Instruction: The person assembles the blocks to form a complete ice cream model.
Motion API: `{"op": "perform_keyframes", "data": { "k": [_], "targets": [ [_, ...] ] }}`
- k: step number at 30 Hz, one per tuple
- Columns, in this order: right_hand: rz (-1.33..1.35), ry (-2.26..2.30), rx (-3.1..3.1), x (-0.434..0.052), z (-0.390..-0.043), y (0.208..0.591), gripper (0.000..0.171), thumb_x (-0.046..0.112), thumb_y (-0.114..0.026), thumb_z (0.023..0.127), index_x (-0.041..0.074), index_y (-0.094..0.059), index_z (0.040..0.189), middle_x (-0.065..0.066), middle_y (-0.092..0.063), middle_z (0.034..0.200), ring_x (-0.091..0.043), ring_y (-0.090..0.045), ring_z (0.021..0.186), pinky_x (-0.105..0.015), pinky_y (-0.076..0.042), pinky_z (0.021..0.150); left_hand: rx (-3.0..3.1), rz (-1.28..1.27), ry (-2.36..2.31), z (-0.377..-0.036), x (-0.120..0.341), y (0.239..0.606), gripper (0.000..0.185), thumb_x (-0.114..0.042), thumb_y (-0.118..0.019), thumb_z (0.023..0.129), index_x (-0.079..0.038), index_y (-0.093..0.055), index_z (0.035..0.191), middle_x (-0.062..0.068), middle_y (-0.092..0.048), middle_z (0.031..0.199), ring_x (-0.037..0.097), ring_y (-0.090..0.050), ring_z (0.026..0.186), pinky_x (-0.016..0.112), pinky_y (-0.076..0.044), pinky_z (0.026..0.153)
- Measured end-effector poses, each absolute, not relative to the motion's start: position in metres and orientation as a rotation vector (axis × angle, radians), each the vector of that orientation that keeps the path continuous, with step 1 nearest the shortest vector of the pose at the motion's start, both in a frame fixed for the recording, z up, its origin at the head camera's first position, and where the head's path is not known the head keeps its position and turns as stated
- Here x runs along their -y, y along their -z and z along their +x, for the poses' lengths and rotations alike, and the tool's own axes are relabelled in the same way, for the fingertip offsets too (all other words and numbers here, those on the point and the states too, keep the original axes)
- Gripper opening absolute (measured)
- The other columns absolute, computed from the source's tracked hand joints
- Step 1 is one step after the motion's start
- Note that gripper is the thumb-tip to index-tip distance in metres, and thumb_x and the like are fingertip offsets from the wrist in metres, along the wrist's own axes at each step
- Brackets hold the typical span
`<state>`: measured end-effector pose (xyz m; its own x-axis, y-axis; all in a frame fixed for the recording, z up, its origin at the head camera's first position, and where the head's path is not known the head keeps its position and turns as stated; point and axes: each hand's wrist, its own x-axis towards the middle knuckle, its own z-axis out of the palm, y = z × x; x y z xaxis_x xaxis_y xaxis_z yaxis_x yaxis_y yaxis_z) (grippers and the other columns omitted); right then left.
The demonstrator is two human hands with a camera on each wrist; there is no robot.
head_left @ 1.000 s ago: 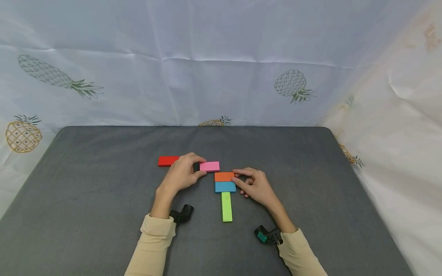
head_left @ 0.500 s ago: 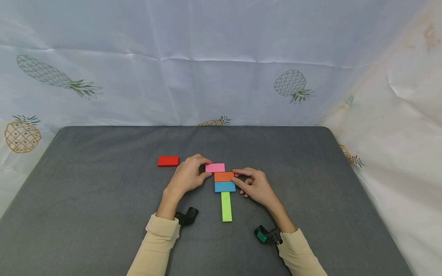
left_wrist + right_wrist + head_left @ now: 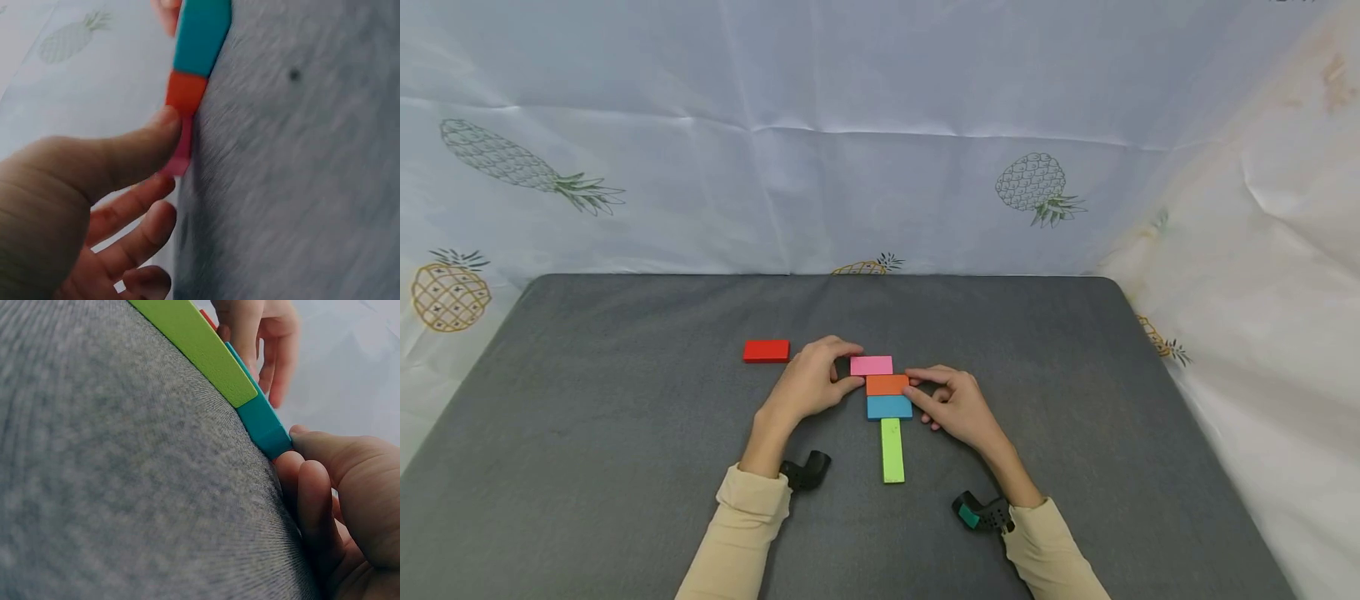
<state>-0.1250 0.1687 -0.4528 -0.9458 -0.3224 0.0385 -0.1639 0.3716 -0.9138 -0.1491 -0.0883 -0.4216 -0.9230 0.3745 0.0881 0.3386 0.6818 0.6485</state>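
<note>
Between thumb and index finger, my left hand (image 3: 808, 379) pinches the left end of a pink block (image 3: 872, 366). That block lies just behind an orange block (image 3: 887, 385), shifted a little to the left of it. At the orange block's right end, the thumb and index finger of my right hand (image 3: 957, 406) hold it. In front of the orange one lies a blue block (image 3: 890, 407), lengthwise side to side. A lime green block (image 3: 892, 451) points from its front edge toward me. The left wrist view shows my left thumb (image 3: 150, 140) on the pink block, partly hiding it.
A red block (image 3: 766, 351) lies by itself to the left of my left hand. The dark grey cloth-covered table (image 3: 587, 433) ends at a white curtain (image 3: 880, 192) printed with pineapples. Each wrist wears a small black device, such as the left one (image 3: 807, 471).
My left hand has slid the pink block to the right and slightly nearer, up against the back of the orange block. The red block is now fully uncovered. My right hand has stayed put.
</note>
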Motion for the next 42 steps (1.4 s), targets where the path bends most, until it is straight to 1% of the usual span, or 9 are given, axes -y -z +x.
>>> {"op": "perform_keyframes", "data": {
  "k": [3, 7, 10, 18, 21, 28, 42],
  "targets": [
    [-0.453, 1.623, -2.481, -0.169, -0.125, 0.453, 0.032, 0.019, -0.074, 0.095, 0.005, -0.073, 0.124, -0.017, -0.069, 0.111, -0.006, -0.061, 0.051, -0.027, -0.053, 0.048, -2.775, 0.607, -1.178, -0.150, 0.096, 0.422, 0.040, -0.014, -0.080, 0.089, -0.002, -0.071, 0.125, 0.014, -0.071, 0.119, 0.009, -0.052, 0.063, 0.023, -0.046, 0.061],
    [-0.462, 1.619, -2.488, -0.169, -0.124, 0.453, 0.033, 0.018, -0.074, 0.095, 0.005, -0.072, 0.125, -0.017, -0.069, 0.111, -0.006, -0.061, 0.051, -0.027, -0.053, 0.048, -2.721, 0.601, -1.243, -0.152, 0.103, 0.421, 0.034, -0.010, -0.076, 0.091, 0.001, -0.071, 0.123, 0.016, -0.072, 0.119, 0.008, -0.054, 0.064, 0.022, -0.046, 0.060],
    [-0.469, 1.622, -2.491, -0.169, -0.124, 0.453, 0.033, 0.017, -0.073, 0.095, 0.003, -0.072, 0.126, -0.018, -0.069, 0.111, -0.005, -0.061, 0.051, -0.027, -0.053, 0.048, -2.700, 0.606, -1.247, -0.152, 0.105, 0.422, 0.031, -0.008, -0.074, 0.092, 0.001, -0.072, 0.122, 0.017, -0.073, 0.118, 0.008, -0.054, 0.065, 0.022, -0.046, 0.060],
    [-0.491, 1.624, -2.501, -0.169, -0.124, 0.454, 0.031, 0.016, -0.072, 0.096, 0.001, -0.072, 0.124, -0.021, -0.070, 0.110, -0.005, -0.062, 0.052, -0.027, -0.053, 0.047, -2.700, 0.609, -1.233, -0.152, 0.101, 0.423, 0.029, -0.009, -0.074, 0.093, -0.001, -0.073, 0.121, 0.013, -0.074, 0.106, 0.007, -0.054, 0.063, 0.021, -0.044, 0.060],
    [-0.487, 1.621, -2.504, -0.169, -0.124, 0.454, 0.031, 0.016, -0.072, 0.096, 0.000, -0.072, 0.123, -0.021, -0.070, 0.111, -0.005, -0.062, 0.052, -0.028, -0.053, 0.047, -2.706, 0.614, -1.224, -0.152, 0.098, 0.424, 0.029, -0.009, -0.074, 0.093, -0.002, -0.073, 0.121, 0.013, -0.074, 0.107, 0.007, -0.054, 0.064, 0.021, -0.044, 0.060],
    [-0.470, 1.599, -2.508, -0.169, -0.124, 0.452, 0.033, 0.017, -0.072, 0.096, 0.002, -0.072, 0.126, -0.019, -0.066, 0.109, -0.005, -0.061, 0.050, -0.028, -0.053, 0.047, -2.711, 0.638, -1.222, -0.153, 0.091, 0.425, 0.030, -0.010, -0.073, 0.094, -0.002, -0.072, 0.123, 0.015, -0.074, 0.116, 0.007, -0.054, 0.066, 0.021, -0.045, 0.061],
    [-0.457, 1.591, -2.510, -0.169, -0.125, 0.453, 0.034, 0.018, -0.073, 0.096, 0.001, -0.072, 0.125, -0.019, -0.066, 0.111, -0.006, -0.062, 0.050, -0.029, -0.054, 0.048, -2.719, 0.702, -1.261, -0.152, 0.085, 0.427, 0.029, -0.008, -0.072, 0.094, 0.001, -0.072, 0.122, 0.016, -0.073, 0.117, 0.006, -0.055, 0.066, 0.021, -0.046, 0.062]
  ]
}}
